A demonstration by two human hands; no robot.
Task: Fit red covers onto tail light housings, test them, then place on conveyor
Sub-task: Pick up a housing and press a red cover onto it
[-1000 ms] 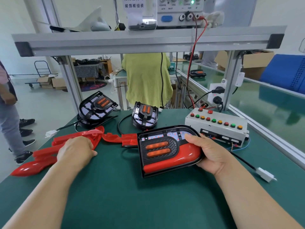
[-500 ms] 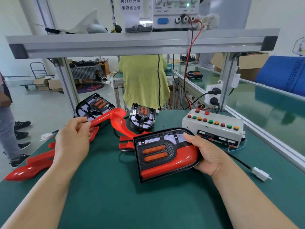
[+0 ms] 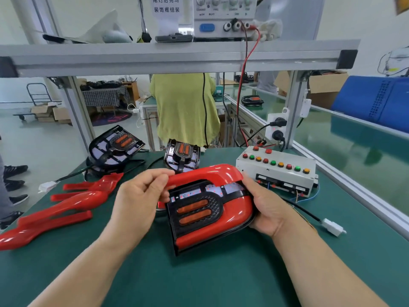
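Fingers (image 3: 155, 177) of the left hand (image 3: 135, 198) pinch a red cover (image 3: 210, 171) above the tail light housing (image 3: 199, 210), which the right hand (image 3: 265, 209) grips beside the button box (image 3: 276, 173); the fitting step appears in hand, and seating the cover likely comes next.

left hand (image 3: 137, 196) pinching red cover (image 3: 205, 173), right hand (image 3: 263, 209) gripping housing (image 3: 199, 216)

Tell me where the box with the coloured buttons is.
In the head view the button box sits on the right side of the green table, just behind the right hand and in front of the power socket.
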